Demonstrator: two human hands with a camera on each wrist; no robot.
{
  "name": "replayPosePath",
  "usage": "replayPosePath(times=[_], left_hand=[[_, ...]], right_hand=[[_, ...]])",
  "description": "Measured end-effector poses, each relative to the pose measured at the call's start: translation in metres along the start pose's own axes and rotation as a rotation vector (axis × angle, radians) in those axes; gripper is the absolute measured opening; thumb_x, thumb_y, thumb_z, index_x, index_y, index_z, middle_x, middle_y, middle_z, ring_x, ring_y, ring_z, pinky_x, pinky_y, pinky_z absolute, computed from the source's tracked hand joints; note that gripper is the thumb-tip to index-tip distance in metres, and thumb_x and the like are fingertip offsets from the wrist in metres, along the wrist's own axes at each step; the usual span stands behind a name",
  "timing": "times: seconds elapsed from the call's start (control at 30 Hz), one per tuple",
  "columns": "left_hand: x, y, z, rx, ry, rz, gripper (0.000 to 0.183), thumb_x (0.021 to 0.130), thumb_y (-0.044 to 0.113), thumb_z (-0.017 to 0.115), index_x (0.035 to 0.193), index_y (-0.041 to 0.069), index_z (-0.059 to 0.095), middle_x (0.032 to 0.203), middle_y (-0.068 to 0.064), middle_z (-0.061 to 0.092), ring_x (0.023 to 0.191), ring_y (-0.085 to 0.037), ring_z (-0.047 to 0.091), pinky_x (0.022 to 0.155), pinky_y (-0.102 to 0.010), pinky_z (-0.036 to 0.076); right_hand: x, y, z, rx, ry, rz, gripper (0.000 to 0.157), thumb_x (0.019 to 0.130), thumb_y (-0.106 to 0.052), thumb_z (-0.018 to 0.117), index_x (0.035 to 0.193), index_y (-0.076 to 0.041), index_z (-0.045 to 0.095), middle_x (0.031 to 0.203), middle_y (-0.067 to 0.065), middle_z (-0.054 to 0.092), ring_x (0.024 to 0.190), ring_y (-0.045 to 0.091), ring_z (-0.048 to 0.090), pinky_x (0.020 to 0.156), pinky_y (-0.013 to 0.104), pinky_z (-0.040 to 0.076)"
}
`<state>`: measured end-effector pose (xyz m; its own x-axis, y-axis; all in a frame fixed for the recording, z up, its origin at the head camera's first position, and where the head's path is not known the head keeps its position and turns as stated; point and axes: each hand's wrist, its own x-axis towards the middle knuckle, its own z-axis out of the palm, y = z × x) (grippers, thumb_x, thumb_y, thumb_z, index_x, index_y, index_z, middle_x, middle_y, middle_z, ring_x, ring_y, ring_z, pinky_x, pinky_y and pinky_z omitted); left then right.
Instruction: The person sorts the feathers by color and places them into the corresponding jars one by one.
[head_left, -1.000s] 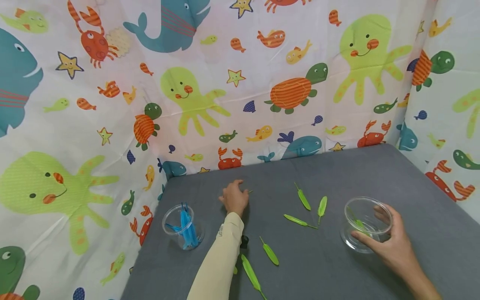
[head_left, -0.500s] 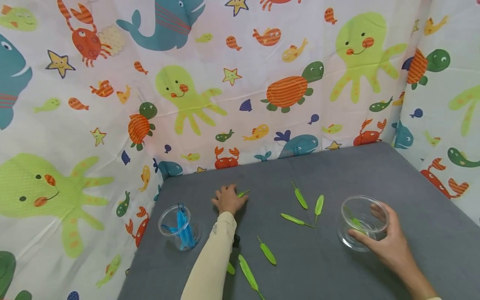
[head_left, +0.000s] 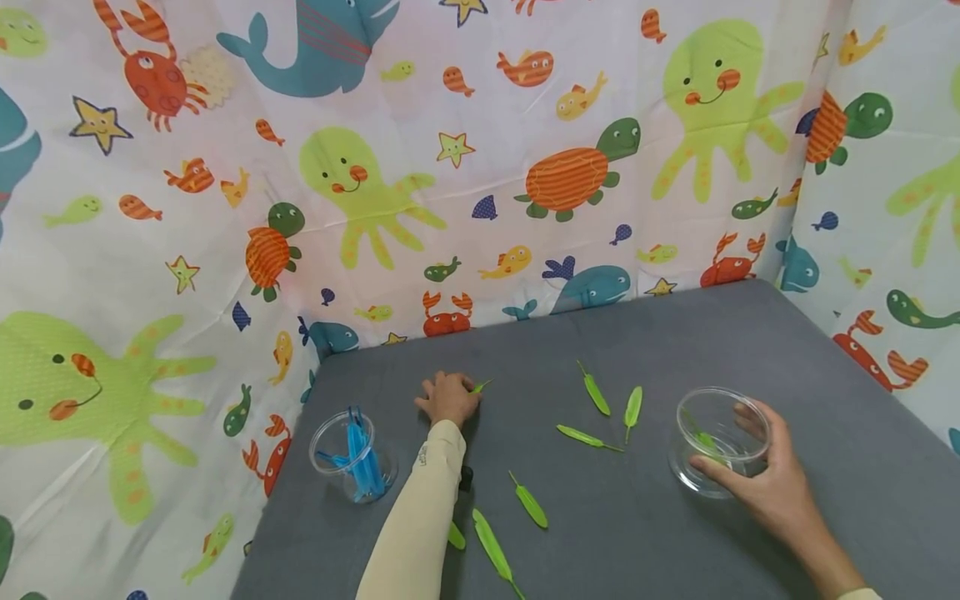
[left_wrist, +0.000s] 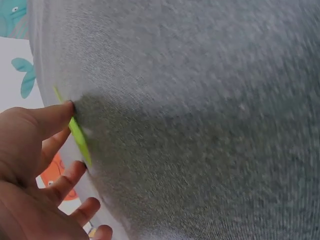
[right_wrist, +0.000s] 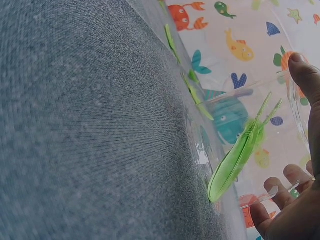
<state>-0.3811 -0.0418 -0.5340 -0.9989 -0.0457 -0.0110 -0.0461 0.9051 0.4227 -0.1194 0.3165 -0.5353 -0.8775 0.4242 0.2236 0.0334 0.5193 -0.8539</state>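
Note:
At the far left part of the table, my left hand [head_left: 448, 398] pinches a green feather [left_wrist: 77, 134] between thumb and index finger. In the left wrist view the other fingers are spread, and the feather lies at the cloth. My right hand [head_left: 780, 479] grips a clear plastic cup [head_left: 686, 475] from its right side, with the thumb at the front and fingers behind. Green feathers [right_wrist: 235, 162] lean inside that cup, which stands upright on the table.
Several loose green feathers [head_left: 531, 505] lie on the grey table [head_left: 615, 542] between the hands and nearer the front. Left of my left arm stands another clear cup [head_left: 315, 454] with blue feathers [head_left: 363, 462]. A patterned curtain [head_left: 480, 192] encloses the back and sides.
My left hand has come slightly back and closed on the green feather at the far left. The right hand keeps its hold on the cup. The whole view has shifted a little.

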Motion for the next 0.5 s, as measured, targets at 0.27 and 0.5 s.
replayPosePath(times=[0.27, 0.5], left_hand=[[0.0002, 0.0010, 0.0021, 0.026, -0.008, 0.000, 0.029, 0.090, 0.011, 0.063, 0.061, 0.011, 0.064, 0.122, -0.018, 0.060, 0.125, -0.045, 0.042, 0.099, -0.072, 0.026], [-0.0024, 0.0010, 0.0042, -0.019, 0.031, 0.045, 0.026, 0.091, 0.013, 0.069, 0.066, 0.017, 0.067, 0.088, -0.005, 0.070, 0.110, -0.038, 0.053, 0.098, -0.065, 0.024]], right_hand=[[0.0016, -0.0031, -0.0006, 0.031, -0.015, 0.013, 0.113, 0.079, -0.026, 0.090, 0.162, -0.026, 0.014, 0.159, 0.021, 0.038, 0.116, -0.032, 0.025, 0.110, 0.064, 0.026], [0.0013, -0.0015, 0.0001, 0.051, -0.008, 0.011, 0.114, 0.078, -0.025, 0.090, 0.162, -0.025, 0.014, 0.159, 0.022, 0.037, 0.116, -0.032, 0.025, 0.111, 0.071, 0.024]])
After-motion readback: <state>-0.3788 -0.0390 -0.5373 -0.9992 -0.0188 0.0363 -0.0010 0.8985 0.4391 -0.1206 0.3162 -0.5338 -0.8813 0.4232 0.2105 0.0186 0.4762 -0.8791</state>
